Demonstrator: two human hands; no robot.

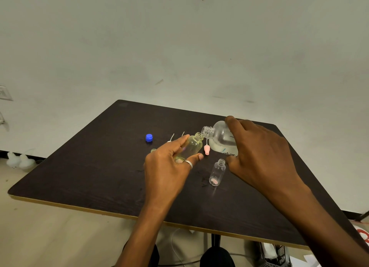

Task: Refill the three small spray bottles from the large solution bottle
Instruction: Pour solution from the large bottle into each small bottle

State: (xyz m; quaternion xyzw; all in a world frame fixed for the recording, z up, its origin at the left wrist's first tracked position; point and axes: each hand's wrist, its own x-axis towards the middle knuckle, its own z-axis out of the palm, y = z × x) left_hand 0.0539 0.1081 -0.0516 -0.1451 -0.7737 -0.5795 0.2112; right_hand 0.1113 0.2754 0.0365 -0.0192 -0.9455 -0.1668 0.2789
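The right hand (257,153) grips the tilted large solution bottle (221,139), its mouth meeting the yellowish spray bottle (191,147) gripped by the left hand (167,167). Just nearside of the large solution bottle, a clear spray bottle (217,172) stands on the table (99,167), seemingly empty.

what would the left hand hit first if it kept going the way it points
Probably the open neck of the large solution bottle in the right hand: the left hand aims its yellowish small bottle up and right, mouth almost at that neck. Depth unclear.
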